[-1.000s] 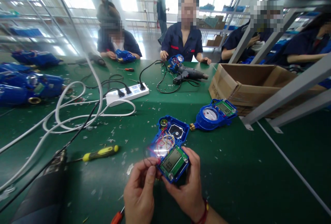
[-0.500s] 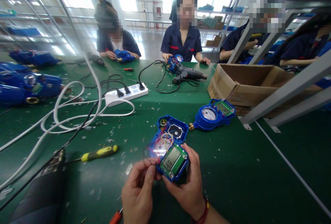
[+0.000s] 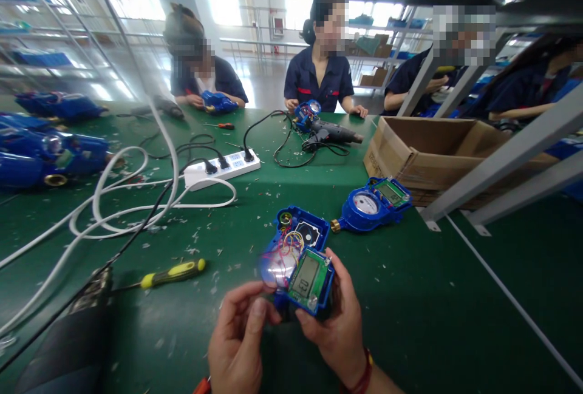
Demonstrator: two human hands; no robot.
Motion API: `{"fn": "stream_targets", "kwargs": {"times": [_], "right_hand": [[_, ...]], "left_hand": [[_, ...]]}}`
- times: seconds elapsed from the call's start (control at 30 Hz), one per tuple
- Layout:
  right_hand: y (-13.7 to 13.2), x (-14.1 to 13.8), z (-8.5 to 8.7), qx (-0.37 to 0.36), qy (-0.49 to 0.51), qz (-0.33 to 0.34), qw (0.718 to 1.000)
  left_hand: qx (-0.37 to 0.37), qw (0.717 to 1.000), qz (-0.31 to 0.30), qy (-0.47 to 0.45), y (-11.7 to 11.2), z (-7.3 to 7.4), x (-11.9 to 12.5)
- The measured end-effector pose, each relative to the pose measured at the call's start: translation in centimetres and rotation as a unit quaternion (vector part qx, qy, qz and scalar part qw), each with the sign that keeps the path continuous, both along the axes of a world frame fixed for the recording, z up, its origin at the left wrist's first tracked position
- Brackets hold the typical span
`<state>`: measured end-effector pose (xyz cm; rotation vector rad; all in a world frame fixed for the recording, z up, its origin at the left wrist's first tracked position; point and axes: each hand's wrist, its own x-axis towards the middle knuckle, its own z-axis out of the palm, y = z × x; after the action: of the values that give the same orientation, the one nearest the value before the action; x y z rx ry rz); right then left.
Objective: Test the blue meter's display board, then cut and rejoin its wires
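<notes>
My right hand (image 3: 337, 327) grips the display module (image 3: 310, 281), a green circuit board with a lit LCD in a blue housing, tilted toward me. Beside its lower left edge is my left hand (image 3: 241, 333), fingers curled and thumb close to them; whatever they pinch cannot be made out. Behind the module lies an opened blue water meter (image 3: 303, 218), its red and yellow wires (image 3: 291, 242) running loose over the clear round dial (image 3: 279, 268). A second blue water meter (image 3: 364, 206) with its display rests to the right, apart from my hands.
A yellow-black screwdriver (image 3: 175, 272) and a dark heat gun (image 3: 68, 333) lie left. An orange handle (image 3: 203, 387) shows under my left wrist. Beyond are a white power strip (image 3: 223, 169), cables, a cardboard box (image 3: 410, 157), grey posts (image 3: 510, 163), stacked blue meters (image 3: 50, 151) and several co-workers.
The display module has shifted slightly right and turned more upright in my right hand. My left hand has drawn a little left, away from its edge. A co-worker opposite has turned their head.
</notes>
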<state>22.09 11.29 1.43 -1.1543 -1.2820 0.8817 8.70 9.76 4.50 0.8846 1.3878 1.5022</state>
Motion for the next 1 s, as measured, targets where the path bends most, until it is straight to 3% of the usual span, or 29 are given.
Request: {"fn": "stream_targets", "kwargs": {"times": [0.37, 0.6, 0.77, 0.9, 1.0], "right_hand": [[0.6, 0.2, 2.1, -0.051, 0.192, 0.044, 0.979], [1.0, 0.5, 2.2, -0.043, 0.236, 0.038, 0.97], [1.2, 0.5, 2.3, -0.049, 0.233, 0.027, 0.971], [1.5, 0.7, 2.7, -0.039, 0.224, 0.026, 0.973], [2.0, 1.3, 3.2, -0.044, 0.232, 0.033, 0.971]], "left_hand": [[-0.005, 0.999, 0.03, 0.019, 0.2, 0.8, 0.6], [0.004, 0.998, -0.012, 0.055, 0.3, -0.3, -0.4], [-0.003, 0.996, 0.004, 0.094, 0.3, -0.6, -0.9], [0.037, 0.977, -0.005, 0.212, 2.2, -1.1, -1.6], [0.021, 0.982, -0.082, 0.168, 4.4, -1.5, -1.6]]}}
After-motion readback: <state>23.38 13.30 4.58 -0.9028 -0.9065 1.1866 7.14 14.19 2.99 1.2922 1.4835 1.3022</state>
